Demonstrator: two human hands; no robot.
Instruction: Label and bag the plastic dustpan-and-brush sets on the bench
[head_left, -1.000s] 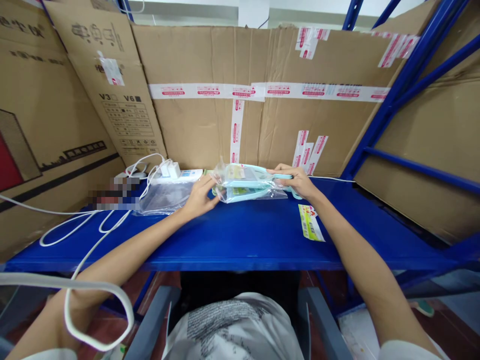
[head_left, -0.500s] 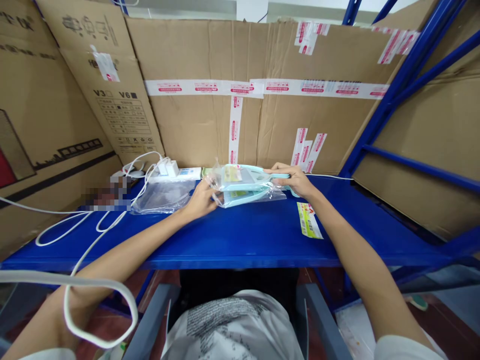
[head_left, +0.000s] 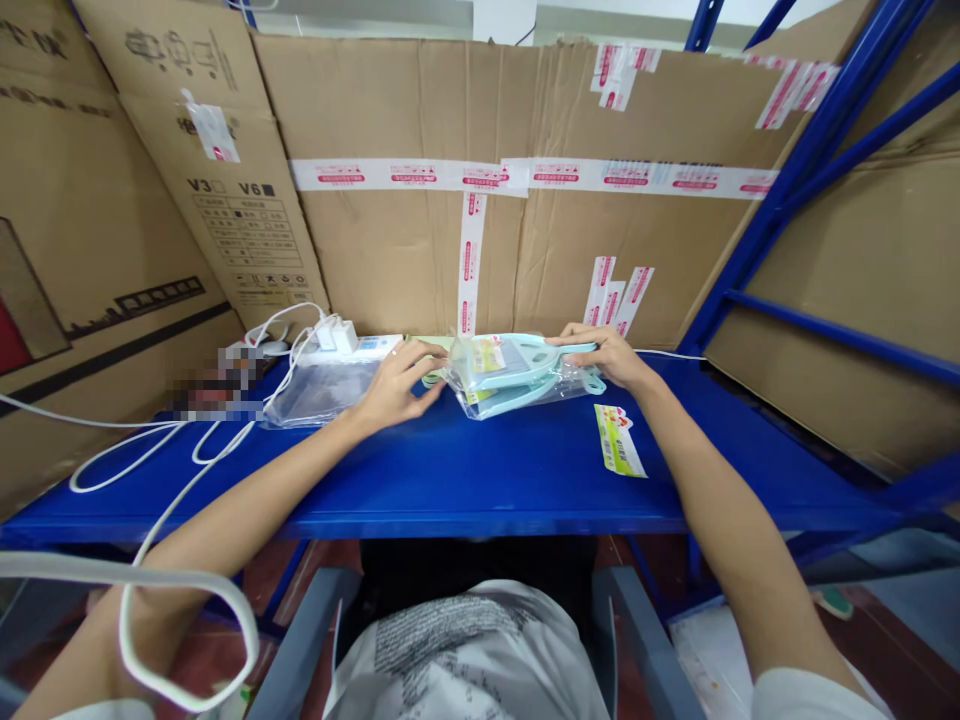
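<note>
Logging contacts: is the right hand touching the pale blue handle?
Touching. The head view shows the right hand gripping the pale blue handle, fingers above and below it.

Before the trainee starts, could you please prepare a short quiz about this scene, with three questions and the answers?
1. Which hand grips the pale-blue handle?
2. True or false: the label lies on the table, outside the bag.
3. In the picture, where are the white plugs, seen from the left hand? A: to its left. B: to its right. C: directly below it.

Key: 1: the right hand. 2: true. 3: A.
</note>
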